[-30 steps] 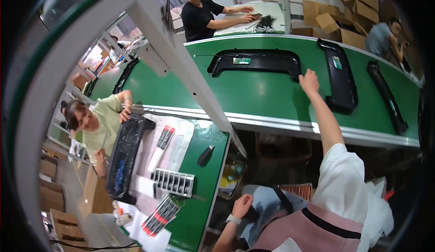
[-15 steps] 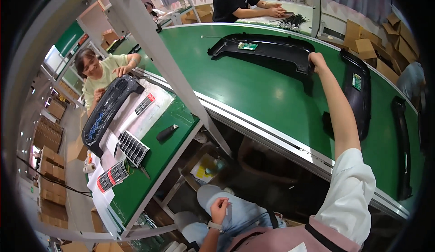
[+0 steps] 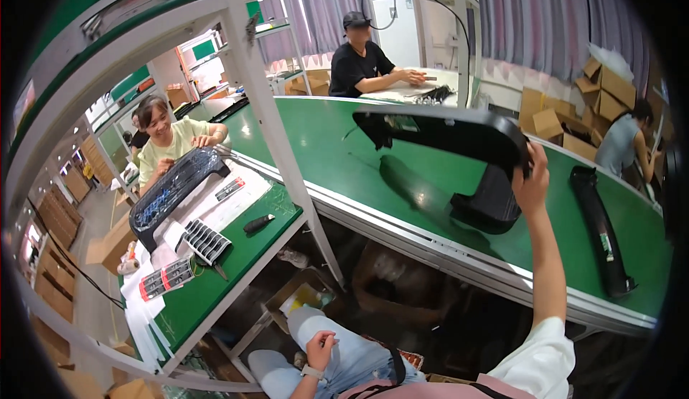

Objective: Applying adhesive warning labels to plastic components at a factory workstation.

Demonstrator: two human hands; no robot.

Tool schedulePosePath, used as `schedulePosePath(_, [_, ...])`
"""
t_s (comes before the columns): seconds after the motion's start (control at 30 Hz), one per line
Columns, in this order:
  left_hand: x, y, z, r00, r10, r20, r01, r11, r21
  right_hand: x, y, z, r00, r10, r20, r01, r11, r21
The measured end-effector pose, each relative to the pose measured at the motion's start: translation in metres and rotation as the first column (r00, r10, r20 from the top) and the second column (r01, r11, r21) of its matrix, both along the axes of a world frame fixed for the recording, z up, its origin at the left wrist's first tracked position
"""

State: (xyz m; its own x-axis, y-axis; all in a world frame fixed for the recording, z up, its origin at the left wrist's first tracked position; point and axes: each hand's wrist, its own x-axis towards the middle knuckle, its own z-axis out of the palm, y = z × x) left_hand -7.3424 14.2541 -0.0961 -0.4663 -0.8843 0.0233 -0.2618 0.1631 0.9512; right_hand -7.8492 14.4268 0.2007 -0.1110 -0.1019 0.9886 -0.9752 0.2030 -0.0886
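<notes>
Your right hand (image 3: 530,184) grips the long black plastic trim panel (image 3: 445,132) above the green conveyor belt (image 3: 323,148) — your left hand (image 3: 319,349) rests loosely curled and empty on your lap.

right arm raised, right hand (image 3: 531,184) gripping, left hand (image 3: 319,347) on thigh

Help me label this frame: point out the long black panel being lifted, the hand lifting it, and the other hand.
black panel (image 3: 445,130), head view, middle of its broad face.
right hand (image 3: 532,181), head view, back of the hand.
left hand (image 3: 320,346), head view, knuckles, resting on the lap.
</notes>
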Motion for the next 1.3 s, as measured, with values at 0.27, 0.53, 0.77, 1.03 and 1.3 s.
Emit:
schedulePosePath(0.27, [0.0,0.003,-0.002,1.0,0.017,-0.024,-0.02,0.993,-0.114,0.056,0.029,0.012,0.989,0.084,-0.12,-0.052,0.968,0.246])
schedulePosePath(0.53, [-0.005,-0.023,0.03,0.99,0.087,-0.11,-0.106,0.978,-0.178,0.036,0.02,0.005,0.993,-0.096,0.07,0.105,0.986,-0.129])
schedulePosePath(0.77, [-0.019,-0.046,0.246,0.948,0.124,-0.293,-0.292,0.707,-0.644,0.071,0.093,0.01,0.967,-0.019,0.253,0.047,0.993,-0.104])
schedulePosePath(1.03, [0.122,-0.011,0.296,0.905,-0.202,0.375,0.337,0.878,-0.339,0.179,0.025,0.011,0.657,0.353,0.666,-0.632,0.74,0.231])
schedulePosePath(1.3, [0.192,0.028,0.169,0.853,-0.383,0.354,0.274,0.907,0.32,0.203,-0.084,-0.06,0.427,0.201,0.882,-0.902,0.171,0.397])
